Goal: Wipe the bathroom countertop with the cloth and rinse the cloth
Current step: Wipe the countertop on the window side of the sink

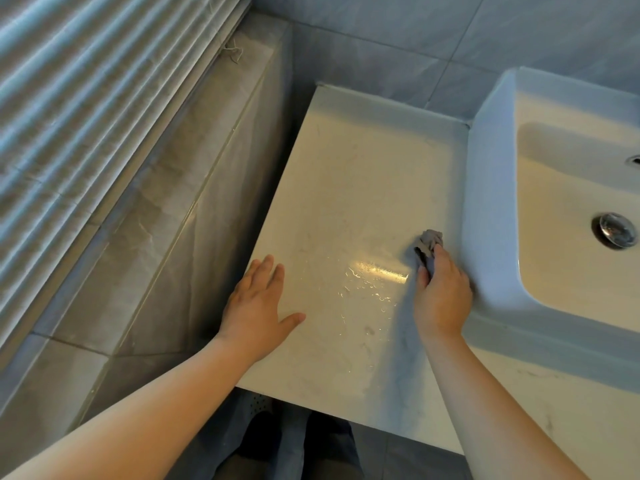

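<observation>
The white marbled countertop (349,188) fills the middle of the head view, with wet streaks glinting near its centre. A small grey cloth (429,241) lies bunched on it, close to the basin's left wall. My right hand (441,294) grips the cloth from behind, fingers curled round it, and most of the cloth is hidden under them. My left hand (258,308) rests flat on the countertop's left edge, fingers straight and spread.
A white raised basin (491,188) with a metal drain plug (613,230) stands on the right. Grey tiled ledge (166,216) and window blinds (86,81) run along the left. Blue-grey wall tiles close off the back. My legs and slippers show below the front edge.
</observation>
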`<state>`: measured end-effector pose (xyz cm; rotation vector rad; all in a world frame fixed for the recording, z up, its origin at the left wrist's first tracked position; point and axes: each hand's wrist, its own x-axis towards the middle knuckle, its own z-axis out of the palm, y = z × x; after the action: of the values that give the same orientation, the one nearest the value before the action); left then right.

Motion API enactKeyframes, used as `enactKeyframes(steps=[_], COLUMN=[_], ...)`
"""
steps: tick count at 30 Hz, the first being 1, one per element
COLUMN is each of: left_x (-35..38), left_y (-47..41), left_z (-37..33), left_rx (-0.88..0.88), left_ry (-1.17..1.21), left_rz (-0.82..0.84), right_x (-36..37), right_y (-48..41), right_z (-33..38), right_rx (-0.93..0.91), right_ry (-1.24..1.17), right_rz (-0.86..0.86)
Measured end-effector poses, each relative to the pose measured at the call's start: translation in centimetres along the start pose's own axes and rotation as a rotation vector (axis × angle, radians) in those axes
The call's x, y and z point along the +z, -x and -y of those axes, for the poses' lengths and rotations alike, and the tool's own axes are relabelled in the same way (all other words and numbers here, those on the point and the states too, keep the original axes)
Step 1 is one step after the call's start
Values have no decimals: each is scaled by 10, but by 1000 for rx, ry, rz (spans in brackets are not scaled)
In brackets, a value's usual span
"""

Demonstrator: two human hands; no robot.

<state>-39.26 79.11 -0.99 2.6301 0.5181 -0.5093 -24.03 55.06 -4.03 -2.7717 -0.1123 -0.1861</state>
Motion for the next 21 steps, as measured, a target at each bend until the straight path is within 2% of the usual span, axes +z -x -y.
enactKeyframes(steps=[5,9,17,21], left_x=[-1,1,1,-1], left_y=[0,0,0,0], left_z=[2,3,2,1], left_rx=[13,23,28,28], left_ry=[-3,-25,-83,-92], left_rz=[5,4,25,40], right_x=[1,8,12,5], right_y=[-2,2,40,54], right_z=[-1,3,36,45], right_rx=[163,197,22,-50], right_ry=[-39,-115,-266,-399], right_rz=[-56,-65,-9,96])
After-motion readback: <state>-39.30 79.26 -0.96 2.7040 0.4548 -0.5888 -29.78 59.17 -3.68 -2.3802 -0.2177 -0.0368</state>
